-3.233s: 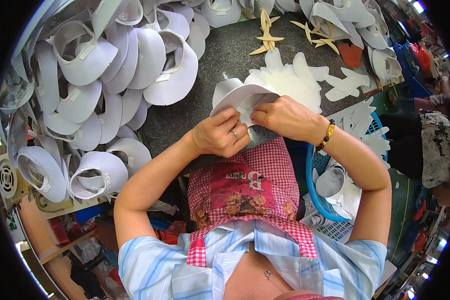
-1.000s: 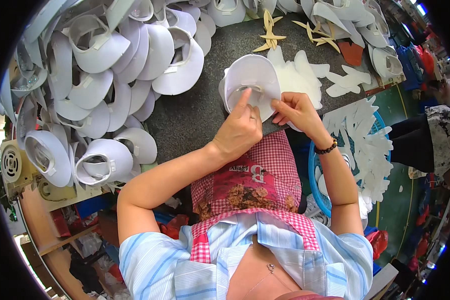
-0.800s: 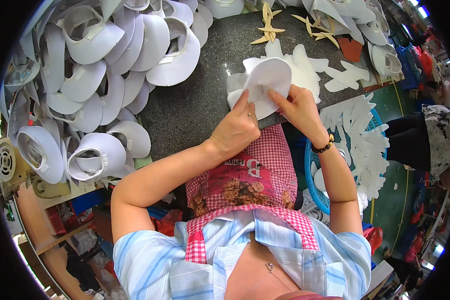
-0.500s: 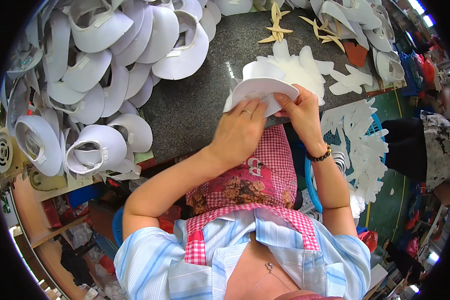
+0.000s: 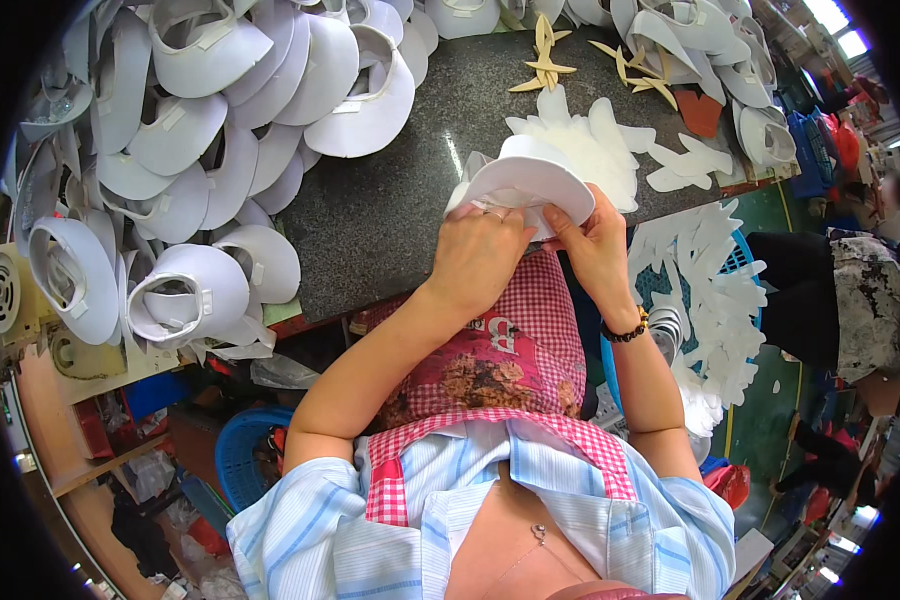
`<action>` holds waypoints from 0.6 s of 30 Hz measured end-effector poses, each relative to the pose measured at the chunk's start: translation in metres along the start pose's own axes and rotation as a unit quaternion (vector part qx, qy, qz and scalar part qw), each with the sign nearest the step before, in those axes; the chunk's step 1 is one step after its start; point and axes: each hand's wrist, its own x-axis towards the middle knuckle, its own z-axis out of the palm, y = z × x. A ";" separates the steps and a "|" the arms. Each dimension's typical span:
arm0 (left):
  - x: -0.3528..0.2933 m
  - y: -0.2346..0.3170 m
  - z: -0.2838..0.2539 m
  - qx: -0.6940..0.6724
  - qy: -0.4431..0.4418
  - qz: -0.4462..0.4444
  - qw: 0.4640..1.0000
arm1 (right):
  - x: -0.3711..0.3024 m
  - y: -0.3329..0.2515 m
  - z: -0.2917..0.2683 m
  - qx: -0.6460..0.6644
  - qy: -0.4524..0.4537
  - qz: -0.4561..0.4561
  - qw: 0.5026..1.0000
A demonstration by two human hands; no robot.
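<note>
A white sun visor [image 5: 530,180] is held between my two hands at the near edge of the dark speckled worktop [image 5: 370,220]. The fingers of my left hand [image 5: 477,255] reach under the brim into its inner band, so the fingertips are hidden. My right hand [image 5: 592,240] pinches its right side, thumb on the near face and fingers behind the brim. Just beyond the visor lies a fanned pile of white leaf-shaped foam pieces [image 5: 600,145], with a few more foam pieces [image 5: 685,160] to its right.
Finished-looking white visors [image 5: 180,130] heap up at the left, more visors [image 5: 690,30] at the far right. Cream pointed strips [image 5: 543,65] and a red-brown patch [image 5: 698,112] lie at the back. A blue basket [image 5: 745,260] with white foam offcuts [image 5: 700,290] stands at my right.
My left hand has slid its fingers further under the brim and into the visor's band. The visor has tilted slightly; my right hand keeps its pinch on the side.
</note>
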 end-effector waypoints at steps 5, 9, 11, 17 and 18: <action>0.002 0.006 0.001 0.006 -0.012 0.025 1.000 | -0.001 0.002 0.002 -0.040 0.025 -0.022 0.999; 0.004 0.006 0.000 -0.043 -0.023 -0.017 0.999 | -0.005 0.003 -0.001 0.012 0.002 0.010 1.000; 0.006 0.004 0.000 -0.053 -0.031 -0.027 0.998 | -0.007 0.005 -0.003 0.042 -0.008 0.026 0.999; 0.011 -0.007 -0.003 -0.031 -0.042 0.048 0.997 | -0.024 -0.018 -0.008 -0.287 0.109 -0.396 0.865; 0.013 -0.011 -0.003 -0.027 -0.055 0.071 0.996 | -0.022 -0.024 -0.003 -0.388 0.042 -0.383 0.837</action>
